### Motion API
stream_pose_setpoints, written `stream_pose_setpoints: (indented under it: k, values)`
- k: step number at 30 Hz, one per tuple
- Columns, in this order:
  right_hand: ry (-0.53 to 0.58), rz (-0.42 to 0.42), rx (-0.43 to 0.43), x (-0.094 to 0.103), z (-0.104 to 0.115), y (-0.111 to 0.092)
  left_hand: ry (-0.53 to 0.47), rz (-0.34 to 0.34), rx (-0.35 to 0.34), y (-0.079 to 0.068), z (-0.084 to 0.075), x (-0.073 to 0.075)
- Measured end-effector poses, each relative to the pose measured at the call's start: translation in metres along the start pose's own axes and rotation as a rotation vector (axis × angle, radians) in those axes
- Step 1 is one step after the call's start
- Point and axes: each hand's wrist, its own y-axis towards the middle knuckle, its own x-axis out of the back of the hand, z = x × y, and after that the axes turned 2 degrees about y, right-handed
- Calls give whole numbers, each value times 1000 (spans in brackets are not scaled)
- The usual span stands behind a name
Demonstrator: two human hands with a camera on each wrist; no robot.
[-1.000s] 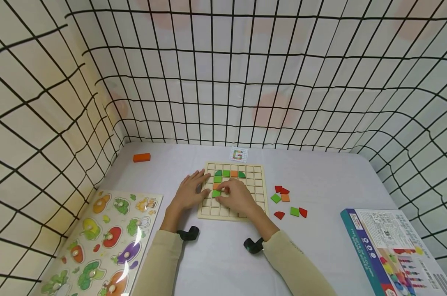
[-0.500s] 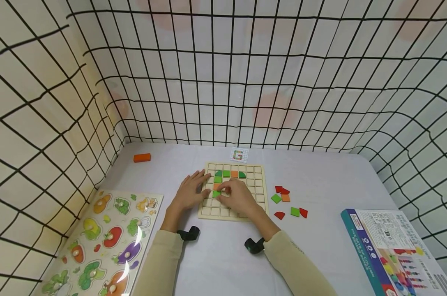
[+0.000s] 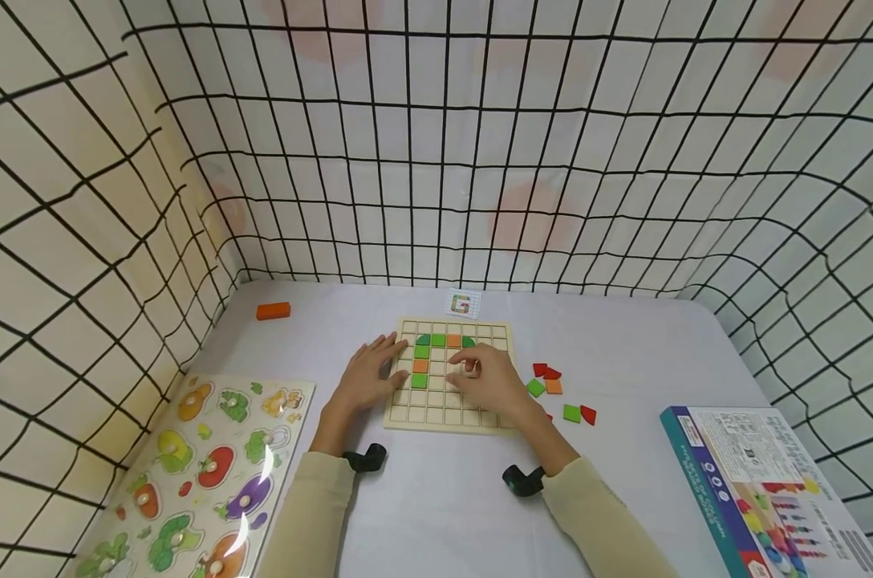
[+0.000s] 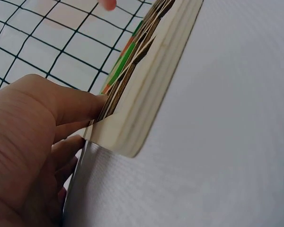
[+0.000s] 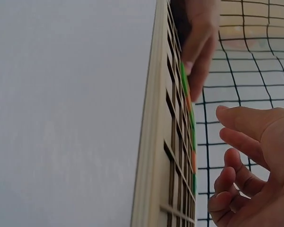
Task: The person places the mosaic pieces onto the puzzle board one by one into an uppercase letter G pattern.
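Observation:
A wooden grid board (image 3: 444,414) lies flat before me. Green and orange square tiles and two dark green quarter-round pieces sit in its cells, in a top row and a left column; the lowest of the column is a green tile (image 3: 419,381) under an orange tile (image 3: 420,366). Along the board's left edge rests my left hand (image 3: 367,376), fingers straight, thumb on the rim. Over the board's right half is my right hand (image 3: 493,379), fingers loosely bent, thumb apart; the right wrist view shows nothing between them. That hand partly covers the right-hand dark green piece (image 3: 468,342).
Several loose red, green and orange pieces, including an orange tile (image 3: 554,387), lie right of the board. Behind it is a small card (image 3: 464,303) with a coloured G. A vegetable puzzle (image 3: 215,467) lies left, a box (image 3: 761,482) right, an orange block (image 3: 274,311) back left.
My right hand has let go of the lowest green tile in the left column and moved right across the board. The left hand stays at the board's edge.

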Motion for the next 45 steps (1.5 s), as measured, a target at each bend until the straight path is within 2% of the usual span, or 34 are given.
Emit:
stream_pose_setpoints:
  k: [6, 20, 28, 38, 45]
  values:
    - [-5, -40, -4, 22, -16, -10, -1, -9, -1, -1, 1, 0]
    - [-70, -130, -125, 61, -54, -31, 6, -7, 2, -4, 2, 0]
    - [-108, -161, -148, 80, -82, -45, 2, -2, -4, -2, 1, 0]
    - [-169, -153, -219, 105, -106, -56, -7, -3, 1, -1, 0, -1]
    - [-170, -136, -234, 108, -114, -54, -14, -8, 7, -1, 0, -2]
